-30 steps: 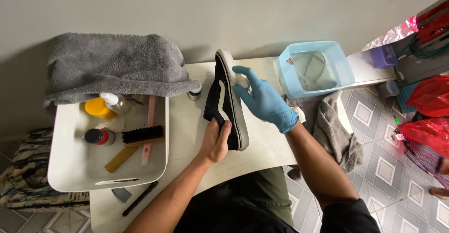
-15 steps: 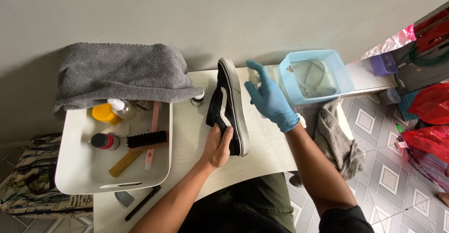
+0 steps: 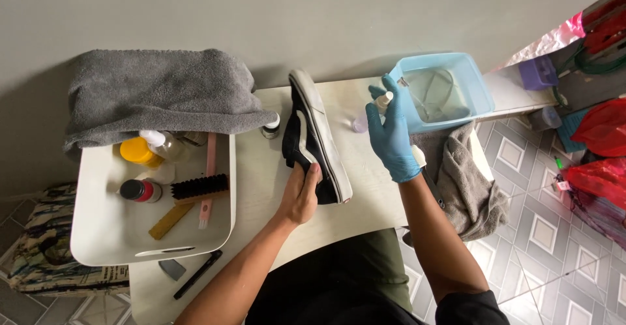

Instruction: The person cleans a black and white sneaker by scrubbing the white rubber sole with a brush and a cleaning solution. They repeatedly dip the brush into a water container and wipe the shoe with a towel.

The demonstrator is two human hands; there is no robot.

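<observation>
- The bare left hand (image 3: 301,196) grips a black shoe (image 3: 313,136) at its near end, fingers curled round it; the shoe stands on edge at the middle of the white bench (image 3: 261,168).
- The gloved right hand (image 3: 391,132) has its fingers closed on a small spray bottle (image 3: 383,100), just right of the shoe.
- A blue tub (image 3: 473,80) sits far right.
- A white tray (image 3: 117,234) at left holds a brush (image 3: 199,187) and bottles.
</observation>
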